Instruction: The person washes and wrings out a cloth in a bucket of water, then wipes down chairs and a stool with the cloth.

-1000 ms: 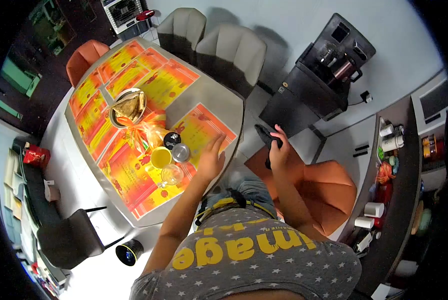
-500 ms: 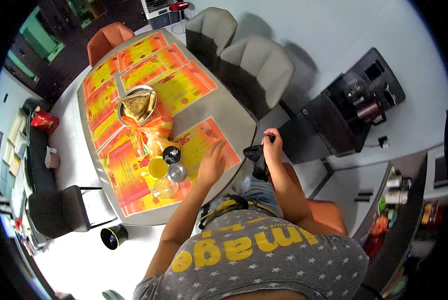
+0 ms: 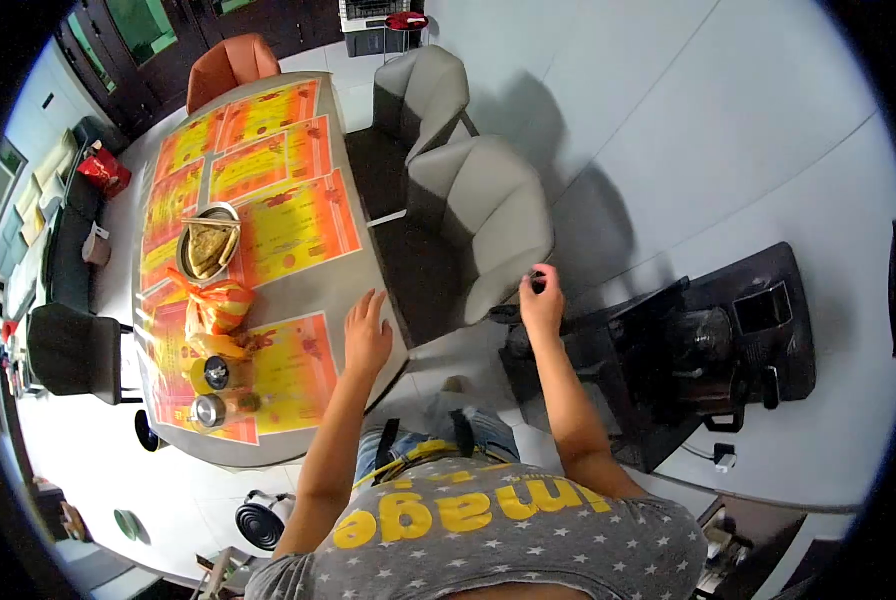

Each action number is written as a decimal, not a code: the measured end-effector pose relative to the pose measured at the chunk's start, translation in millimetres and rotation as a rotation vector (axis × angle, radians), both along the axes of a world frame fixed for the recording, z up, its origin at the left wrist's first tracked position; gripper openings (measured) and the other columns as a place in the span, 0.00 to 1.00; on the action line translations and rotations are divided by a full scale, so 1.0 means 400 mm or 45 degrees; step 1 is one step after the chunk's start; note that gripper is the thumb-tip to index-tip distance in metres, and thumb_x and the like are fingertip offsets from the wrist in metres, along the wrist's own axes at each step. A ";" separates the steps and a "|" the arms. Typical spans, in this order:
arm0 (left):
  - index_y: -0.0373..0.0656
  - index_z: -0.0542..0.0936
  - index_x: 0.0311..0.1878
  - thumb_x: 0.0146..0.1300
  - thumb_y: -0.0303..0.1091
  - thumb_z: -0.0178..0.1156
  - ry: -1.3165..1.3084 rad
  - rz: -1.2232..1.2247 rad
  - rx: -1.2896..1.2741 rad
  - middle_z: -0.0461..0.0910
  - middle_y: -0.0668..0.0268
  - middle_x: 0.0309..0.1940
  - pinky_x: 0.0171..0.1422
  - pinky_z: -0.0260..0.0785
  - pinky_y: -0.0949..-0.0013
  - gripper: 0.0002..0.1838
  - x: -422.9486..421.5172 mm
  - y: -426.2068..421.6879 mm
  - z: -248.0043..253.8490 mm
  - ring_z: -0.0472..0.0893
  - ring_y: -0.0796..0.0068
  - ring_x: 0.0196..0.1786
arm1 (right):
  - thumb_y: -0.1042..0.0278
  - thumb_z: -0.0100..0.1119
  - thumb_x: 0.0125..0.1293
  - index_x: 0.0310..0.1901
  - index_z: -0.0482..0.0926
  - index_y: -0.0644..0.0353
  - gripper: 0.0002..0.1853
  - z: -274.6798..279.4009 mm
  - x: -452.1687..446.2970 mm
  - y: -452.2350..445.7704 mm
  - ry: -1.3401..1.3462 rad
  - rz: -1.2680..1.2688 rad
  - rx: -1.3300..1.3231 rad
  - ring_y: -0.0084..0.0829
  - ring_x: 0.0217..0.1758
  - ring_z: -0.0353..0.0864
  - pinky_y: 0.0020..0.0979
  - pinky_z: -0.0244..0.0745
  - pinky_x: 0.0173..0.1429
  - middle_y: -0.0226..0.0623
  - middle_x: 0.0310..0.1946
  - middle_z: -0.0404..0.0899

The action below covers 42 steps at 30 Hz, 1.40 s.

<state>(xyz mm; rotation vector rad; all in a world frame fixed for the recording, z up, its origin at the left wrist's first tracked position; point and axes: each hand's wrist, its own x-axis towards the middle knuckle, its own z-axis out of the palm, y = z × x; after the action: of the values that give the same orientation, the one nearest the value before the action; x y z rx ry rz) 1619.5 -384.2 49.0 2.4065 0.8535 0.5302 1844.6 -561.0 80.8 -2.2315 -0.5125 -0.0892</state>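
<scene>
The long surface (image 3: 303, 286) spread across the left of the view, its grey top partly covered by red-and-yellow mats, with a grey chair (image 3: 498, 215) at its far right edge and a dark stand (image 3: 608, 405) bearing a kettle further right. On the surface sat a metal bowl (image 3: 185, 257) of folded flatbread (image 3: 211, 248), a knotted orange bag (image 3: 223, 303) and, nearer, a jar with a silvery lid (image 3: 209, 409). The left hand (image 3: 368, 335) hovered by the surface's near edge, fingers loosely spread and holding nothing. The right hand (image 3: 541, 305) was raised in front of the grey chair and stand, its fingers curled round a small black item (image 3: 506, 314), part of which poked out to the left; dark against dark, it looked like cloth or a thin pouch, though its outline was hard to make out. It would probably handle as light, limp and hardly breakable, best pinched at a gathered end. Half a second earlier it hung in fuller view below the hand, near an orange chair; now that chair was out of sight on the right and the stand had swung in closer.
</scene>
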 end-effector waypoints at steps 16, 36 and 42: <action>0.47 0.59 0.64 0.57 0.31 0.55 0.058 -0.071 0.003 0.58 0.54 0.63 0.67 0.52 0.56 0.30 0.445 -0.006 0.002 0.59 0.53 0.65 | 0.52 0.62 0.53 0.49 0.74 0.65 0.27 -0.126 0.495 0.065 0.531 0.080 -0.562 0.45 0.51 0.74 0.40 0.71 0.52 0.49 0.49 0.74; 0.52 0.73 0.54 0.54 0.54 0.57 0.479 -0.086 -0.046 0.44 0.53 0.68 0.66 0.51 0.49 0.27 1.241 0.179 -0.043 0.46 0.46 0.69 | 0.66 0.61 0.53 0.45 0.77 0.62 0.17 -0.021 0.917 0.170 0.991 0.915 -0.628 0.29 0.36 0.80 0.29 0.70 0.44 0.39 0.32 0.81; 0.55 0.76 0.50 0.51 0.57 0.59 0.546 -0.201 -0.058 0.47 0.52 0.67 0.58 0.64 0.50 0.25 1.245 0.218 -0.012 0.49 0.46 0.67 | 0.67 0.59 0.55 0.44 0.77 0.63 0.15 0.017 1.058 0.295 0.749 0.896 -0.612 0.28 0.36 0.78 0.30 0.69 0.45 0.38 0.32 0.82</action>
<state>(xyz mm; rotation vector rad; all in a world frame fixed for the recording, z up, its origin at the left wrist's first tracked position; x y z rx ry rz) 2117.5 -297.2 44.2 2.5577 0.8229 -0.0718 2267.7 -443.0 87.8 -2.2275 -1.0149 1.1159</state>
